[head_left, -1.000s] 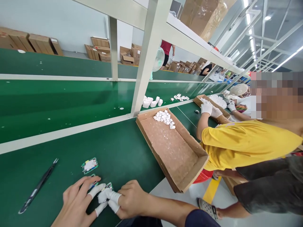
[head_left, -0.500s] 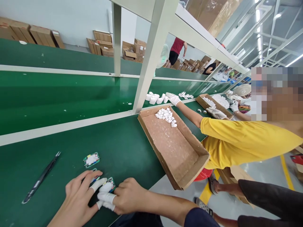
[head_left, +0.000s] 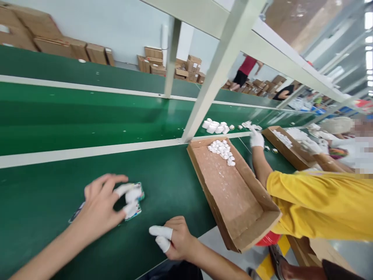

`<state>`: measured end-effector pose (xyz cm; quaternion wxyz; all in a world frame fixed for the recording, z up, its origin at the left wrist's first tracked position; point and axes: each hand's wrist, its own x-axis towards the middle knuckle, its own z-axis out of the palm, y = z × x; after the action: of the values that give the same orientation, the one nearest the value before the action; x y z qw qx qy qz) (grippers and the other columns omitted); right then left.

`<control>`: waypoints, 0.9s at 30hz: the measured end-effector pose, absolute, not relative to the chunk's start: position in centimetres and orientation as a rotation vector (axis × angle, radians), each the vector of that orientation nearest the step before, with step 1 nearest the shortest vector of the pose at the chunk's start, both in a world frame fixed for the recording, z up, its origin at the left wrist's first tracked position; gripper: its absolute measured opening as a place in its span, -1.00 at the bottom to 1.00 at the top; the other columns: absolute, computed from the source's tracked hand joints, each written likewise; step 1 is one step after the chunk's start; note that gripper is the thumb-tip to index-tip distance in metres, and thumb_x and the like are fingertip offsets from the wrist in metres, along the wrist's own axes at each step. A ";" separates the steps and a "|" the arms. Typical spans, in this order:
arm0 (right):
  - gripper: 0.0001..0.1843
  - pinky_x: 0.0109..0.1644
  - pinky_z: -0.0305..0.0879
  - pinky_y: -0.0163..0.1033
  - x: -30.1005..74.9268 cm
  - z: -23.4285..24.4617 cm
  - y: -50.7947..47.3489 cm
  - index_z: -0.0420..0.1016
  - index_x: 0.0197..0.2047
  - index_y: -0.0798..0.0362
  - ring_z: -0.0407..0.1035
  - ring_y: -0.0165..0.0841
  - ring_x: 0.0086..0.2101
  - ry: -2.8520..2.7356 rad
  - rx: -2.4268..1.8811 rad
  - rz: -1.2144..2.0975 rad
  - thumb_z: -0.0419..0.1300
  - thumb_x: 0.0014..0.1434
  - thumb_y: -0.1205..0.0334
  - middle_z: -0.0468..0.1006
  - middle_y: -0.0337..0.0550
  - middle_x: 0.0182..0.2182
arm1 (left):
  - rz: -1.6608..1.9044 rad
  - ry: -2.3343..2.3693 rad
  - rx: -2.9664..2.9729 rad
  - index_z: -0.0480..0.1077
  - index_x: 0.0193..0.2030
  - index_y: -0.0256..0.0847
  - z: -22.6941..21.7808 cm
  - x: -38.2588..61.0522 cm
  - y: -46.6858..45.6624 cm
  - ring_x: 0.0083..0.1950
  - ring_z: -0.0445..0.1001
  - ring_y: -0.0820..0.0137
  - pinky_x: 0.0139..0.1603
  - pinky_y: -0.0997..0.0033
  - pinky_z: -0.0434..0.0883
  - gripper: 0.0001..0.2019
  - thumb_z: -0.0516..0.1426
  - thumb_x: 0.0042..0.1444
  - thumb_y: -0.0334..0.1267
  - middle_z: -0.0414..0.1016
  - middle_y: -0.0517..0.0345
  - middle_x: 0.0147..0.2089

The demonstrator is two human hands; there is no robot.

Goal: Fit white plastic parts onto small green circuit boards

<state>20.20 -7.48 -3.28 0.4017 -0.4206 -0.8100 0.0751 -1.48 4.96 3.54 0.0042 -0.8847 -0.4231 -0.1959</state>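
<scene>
My left hand [head_left: 100, 206] lies on the green table [head_left: 43, 194] with its fingers spread. White finger cots cover its fingertips, which rest on two small green circuit boards [head_left: 134, 199]. The corner of another board [head_left: 75, 215] shows under my wrist. My right hand [head_left: 175, 239] rests at the table's near edge, apart from the boards. Its fingers are loosely curled, two of them in white cots, with nothing visible in them.
A long cardboard tray [head_left: 233, 202] with several small white parts [head_left: 222, 149] lies to the right. A co-worker in a yellow shirt [head_left: 317, 202] reaches a gloved hand [head_left: 257, 139] past it. A white shelf post [head_left: 215, 85] stands behind, with white housings [head_left: 215, 126] beside it.
My right hand has let go and drawn back to the table edge. My left hand has moved up onto the other boards. The view has swung right, and the black tweezers are out of sight.
</scene>
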 end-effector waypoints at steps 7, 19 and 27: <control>-0.65 -0.43 0.27 -0.29 20.2 -2.2 -8.0 0.45 0.05 0.02 0.35 -0.39 -0.59 -1.892 -1.014 0.355 -0.05 0.30 0.26 0.44 -0.26 -0.61 | -0.482 -1.995 -2.462 0.43 -0.06 -0.40 4.9 -2.4 20.6 0.20 0.03 -0.13 0.07 -0.05 0.15 -0.59 0.11 0.09 -0.08 0.21 -0.24 0.11; -0.69 -0.46 0.35 -0.30 27.3 5.2 -13.2 0.46 0.04 -0.22 0.41 -0.35 -0.50 -1.928 -1.228 0.536 0.06 0.26 0.02 0.52 -0.22 -0.44 | -0.361 -1.545 -2.887 0.46 -0.30 -0.25 5.4 -2.7 12.1 0.13 0.16 0.04 0.08 0.02 0.11 -0.73 0.00 0.17 -0.15 0.42 -0.09 -0.07; -0.59 -0.13 0.33 -0.12 46.9 5.0 -0.5 0.42 0.06 0.25 0.46 -0.07 -0.13 -1.754 -2.864 -0.098 -0.01 0.18 0.33 0.50 0.25 -0.06 | -0.101 -1.406 -2.981 0.42 -0.12 -0.26 3.1 -3.6 1.4 0.15 0.19 0.01 0.06 0.02 0.19 -0.68 0.20 0.02 -0.13 0.38 -0.11 0.04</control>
<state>46.88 -0.54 4.96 -0.1089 -0.8474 -0.5189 -0.0290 -3.59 1.45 3.11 -0.0778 -0.9012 -0.4252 -0.0304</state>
